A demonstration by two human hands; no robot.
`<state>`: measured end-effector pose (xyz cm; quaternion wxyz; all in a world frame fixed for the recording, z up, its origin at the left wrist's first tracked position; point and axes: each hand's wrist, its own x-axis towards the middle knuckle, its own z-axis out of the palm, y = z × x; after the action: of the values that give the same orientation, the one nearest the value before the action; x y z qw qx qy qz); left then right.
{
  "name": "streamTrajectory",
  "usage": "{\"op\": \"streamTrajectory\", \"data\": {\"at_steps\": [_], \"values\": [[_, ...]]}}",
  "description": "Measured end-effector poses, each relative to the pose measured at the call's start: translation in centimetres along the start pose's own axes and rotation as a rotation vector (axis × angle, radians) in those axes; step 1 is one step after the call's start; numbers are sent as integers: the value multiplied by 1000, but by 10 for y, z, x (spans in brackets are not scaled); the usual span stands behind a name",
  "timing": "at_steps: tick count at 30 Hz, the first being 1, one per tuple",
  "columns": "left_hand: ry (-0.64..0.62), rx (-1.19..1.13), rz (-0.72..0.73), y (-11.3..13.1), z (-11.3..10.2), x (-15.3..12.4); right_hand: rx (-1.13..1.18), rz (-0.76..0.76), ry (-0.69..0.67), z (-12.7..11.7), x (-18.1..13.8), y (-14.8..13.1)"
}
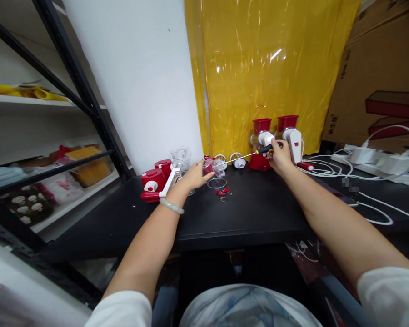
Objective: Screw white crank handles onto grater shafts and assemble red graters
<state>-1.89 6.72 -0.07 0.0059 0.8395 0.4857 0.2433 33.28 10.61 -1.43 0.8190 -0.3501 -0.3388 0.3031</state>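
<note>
Worktop (259, 215), black, carried the items inspected. Two graters (295, 147) stood upright at its back, side by side; both appeared whole. Red units (152, 180) sat towards the left, with a white crank (171, 181) beside them, red grip to the front. Progress was judged partial: the graters looked finished, whereas the centre pieces looked incomplete, with hardware lying loose.

Right hand (280, 155) had its fingers closed round the handle of a screwdriver (260, 151), whose shaft pointed left and slightly down, its tip at a clear part (220, 168). Whether the tip sat on a fastener could not be seen. Left hand (195, 176) was at the other side of the clear part, thumb apart from the fingers; whether they gripped it or only rested against it could not be told. The clear part was mid-worktop, towards the back, behind a clear ring (217, 187). In front lay small red bits (221, 193) and, smallest, apparent screws (222, 200).
</note>
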Motion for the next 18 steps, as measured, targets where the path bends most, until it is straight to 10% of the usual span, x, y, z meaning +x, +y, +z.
{"op": "streamTrajectory", "data": {"at_steps": [18], "values": [[-15, -2, 4, 2, -2, -1, 23, 74, 81, 2, 3, -1]]}}
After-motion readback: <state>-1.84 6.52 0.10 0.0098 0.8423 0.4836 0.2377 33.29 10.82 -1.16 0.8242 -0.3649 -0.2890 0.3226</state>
